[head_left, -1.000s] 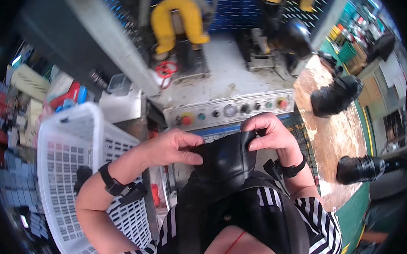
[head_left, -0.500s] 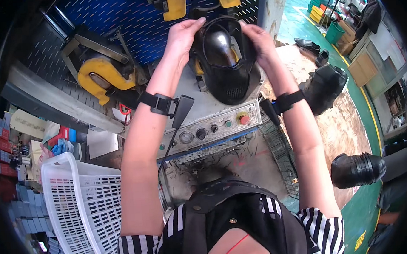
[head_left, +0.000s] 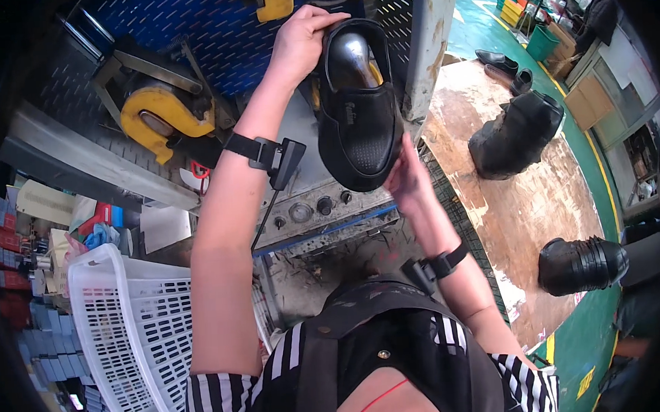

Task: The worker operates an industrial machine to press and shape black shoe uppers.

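Note:
A black slip-on shoe (head_left: pixel 354 134) with a perforated vamp is held over the machine, its toe toward me. Through the shoe's opening a shiny metal form (head_left: pixel 353 55) shows. At the heel end, my left hand (head_left: pixel 301 47) pinches the collar's upper left edge. My right hand (head_left: pixel 411 178) supports the shoe's right side near the toe, its fingertips partly hidden behind the shoe. Just below the toe lies the machine's worn control panel (head_left: pixel 300 211) with knobs.
A yellow clamp-like machine part (head_left: pixel 154 118) stands to the left. At lower left is a white perforated basket (head_left: pixel 134 321). On the right, a worn wooden board (head_left: pixel 525 218) bears stacked black shoe parts (head_left: pixel 579 266), a larger black pile (head_left: pixel 517 136) and black shoes (head_left: pixel 498 64).
My right hand has moved from the shoe's heel collar down to its toe side. The shoe's vamp has turned more fully into view, while my left hand stays at the heel.

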Action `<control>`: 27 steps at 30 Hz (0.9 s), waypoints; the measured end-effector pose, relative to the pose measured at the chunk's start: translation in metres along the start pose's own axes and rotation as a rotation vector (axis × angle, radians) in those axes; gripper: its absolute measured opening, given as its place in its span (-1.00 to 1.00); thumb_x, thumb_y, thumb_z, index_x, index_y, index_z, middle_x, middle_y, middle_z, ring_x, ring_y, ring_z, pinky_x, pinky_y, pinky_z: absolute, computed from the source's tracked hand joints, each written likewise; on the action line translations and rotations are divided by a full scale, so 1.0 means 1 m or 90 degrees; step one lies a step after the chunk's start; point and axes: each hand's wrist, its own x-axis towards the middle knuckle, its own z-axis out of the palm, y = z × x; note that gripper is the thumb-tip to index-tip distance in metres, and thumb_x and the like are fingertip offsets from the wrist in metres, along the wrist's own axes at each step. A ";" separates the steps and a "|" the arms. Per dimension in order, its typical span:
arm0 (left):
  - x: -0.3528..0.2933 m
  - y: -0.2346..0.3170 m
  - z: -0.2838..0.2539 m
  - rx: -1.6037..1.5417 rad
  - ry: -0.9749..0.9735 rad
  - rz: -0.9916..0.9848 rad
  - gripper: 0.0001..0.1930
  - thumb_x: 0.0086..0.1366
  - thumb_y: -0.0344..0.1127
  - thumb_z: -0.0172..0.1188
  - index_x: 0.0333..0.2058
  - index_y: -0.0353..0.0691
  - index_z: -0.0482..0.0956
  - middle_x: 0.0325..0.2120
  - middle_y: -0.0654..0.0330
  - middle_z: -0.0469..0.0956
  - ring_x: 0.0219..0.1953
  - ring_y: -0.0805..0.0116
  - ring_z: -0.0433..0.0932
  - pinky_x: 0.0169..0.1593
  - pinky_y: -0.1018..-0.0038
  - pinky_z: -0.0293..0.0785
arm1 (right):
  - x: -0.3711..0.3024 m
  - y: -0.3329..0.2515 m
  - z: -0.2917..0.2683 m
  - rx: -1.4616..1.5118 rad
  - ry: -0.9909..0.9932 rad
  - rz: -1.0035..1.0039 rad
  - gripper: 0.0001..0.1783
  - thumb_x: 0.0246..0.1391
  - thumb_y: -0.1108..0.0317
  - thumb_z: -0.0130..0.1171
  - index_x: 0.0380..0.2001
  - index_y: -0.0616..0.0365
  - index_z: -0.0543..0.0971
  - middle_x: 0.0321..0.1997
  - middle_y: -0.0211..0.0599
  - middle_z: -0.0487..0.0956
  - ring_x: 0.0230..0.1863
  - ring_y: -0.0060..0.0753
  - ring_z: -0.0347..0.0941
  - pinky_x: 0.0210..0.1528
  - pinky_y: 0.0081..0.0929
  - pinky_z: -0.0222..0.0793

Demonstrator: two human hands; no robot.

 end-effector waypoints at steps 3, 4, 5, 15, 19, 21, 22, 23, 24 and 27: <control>0.000 0.004 0.009 0.056 0.045 0.039 -0.68 0.14 -0.57 0.04 -0.19 -0.04 0.59 -0.32 0.22 0.43 -0.25 0.36 0.46 -0.13 0.59 0.35 | 0.010 0.030 0.014 0.136 0.029 -0.038 -0.51 0.15 -0.04 -0.10 -0.03 0.09 0.42 -0.02 -0.22 0.48 -0.03 -0.31 0.44 0.02 -0.25 0.35; -0.003 0.005 0.011 0.036 0.067 0.052 -0.64 0.11 -0.59 0.03 -0.18 -0.01 0.59 -0.32 0.20 0.42 -0.27 0.31 0.46 -0.15 0.56 0.36 | 0.020 0.032 0.018 0.197 0.035 -0.060 -0.53 0.17 -0.01 -0.11 -0.05 0.12 0.42 -0.03 -0.20 0.49 -0.05 -0.29 0.45 0.03 -0.24 0.35; -0.005 0.005 0.013 0.032 0.067 0.052 -0.64 0.11 -0.59 0.03 -0.18 -0.01 0.59 -0.32 0.20 0.42 -0.27 0.31 0.46 -0.15 0.56 0.36 | 0.034 0.037 0.014 0.195 0.038 -0.062 -0.53 0.17 -0.01 -0.11 -0.05 0.12 0.42 -0.03 -0.20 0.49 -0.05 -0.29 0.45 0.03 -0.24 0.35; -0.023 0.014 0.024 0.126 0.216 0.171 -0.50 -0.10 -0.67 0.04 -0.22 0.08 0.61 -0.36 0.26 0.41 -0.40 0.32 0.38 -0.26 0.47 0.41 | 0.208 0.049 -0.082 -0.476 0.380 -0.467 -0.45 0.17 0.02 -0.16 -0.37 0.38 0.54 -0.37 -0.07 0.58 -0.33 -0.30 0.45 -0.24 -0.38 0.29; -0.054 0.017 0.016 0.066 0.219 0.152 -0.52 -0.05 -0.64 0.05 -0.14 -0.01 0.56 -0.19 0.14 0.40 -0.34 0.24 0.40 -0.22 0.39 0.41 | 0.239 0.046 -0.066 -0.714 0.460 -0.483 -0.51 0.15 0.06 -0.15 -0.39 0.31 0.55 -0.38 -0.11 0.58 -0.34 -0.31 0.46 -0.25 -0.37 0.30; -0.088 0.019 0.013 0.008 0.182 0.099 -0.58 0.02 -0.64 0.05 -0.13 -0.12 0.54 -0.14 0.11 0.39 -0.29 0.24 0.43 -0.20 0.40 0.40 | 0.249 0.034 -0.068 -0.871 0.528 -0.491 -0.55 0.14 0.08 -0.14 -0.40 0.27 0.56 -0.39 -0.13 0.58 -0.35 -0.31 0.46 -0.25 -0.37 0.30; -0.111 0.015 0.009 -0.012 0.176 0.056 -0.63 0.05 -0.64 0.04 -0.15 -0.15 0.55 -0.16 0.10 0.41 -0.26 0.26 0.45 -0.19 0.44 0.40 | 0.248 0.033 -0.072 -0.953 0.555 -0.491 -0.57 0.13 0.09 -0.14 -0.41 0.25 0.56 -0.39 -0.15 0.58 -0.35 -0.31 0.46 -0.26 -0.37 0.31; -0.134 0.014 0.005 -0.034 0.167 0.004 -0.65 0.07 -0.64 0.03 -0.16 -0.18 0.55 -0.16 0.11 0.42 -0.25 0.27 0.45 -0.19 0.46 0.40 | 0.249 0.028 -0.074 -1.033 0.583 -0.493 -0.58 0.12 0.10 -0.13 -0.42 0.22 0.57 -0.39 -0.16 0.58 -0.35 -0.31 0.47 -0.26 -0.37 0.31; -0.158 0.011 0.003 -0.059 0.155 -0.047 -0.66 0.08 -0.64 0.03 -0.17 -0.20 0.55 -0.16 0.11 0.42 -0.24 0.28 0.46 -0.19 0.47 0.40 | 0.248 0.020 -0.080 -1.113 0.613 -0.491 -0.60 0.12 0.11 -0.13 -0.43 0.20 0.57 -0.40 -0.17 0.58 -0.36 -0.31 0.47 -0.26 -0.36 0.31; -0.224 0.001 -0.022 -0.065 0.128 -0.158 -0.69 0.12 -0.64 0.01 -0.17 -0.23 0.55 -0.17 0.11 0.44 -0.23 0.32 0.47 -0.21 0.52 0.40 | 0.251 0.015 -0.075 -1.351 0.665 -0.492 -0.65 0.09 0.15 -0.12 -0.45 0.13 0.58 -0.41 -0.21 0.58 -0.37 -0.32 0.48 -0.27 -0.36 0.32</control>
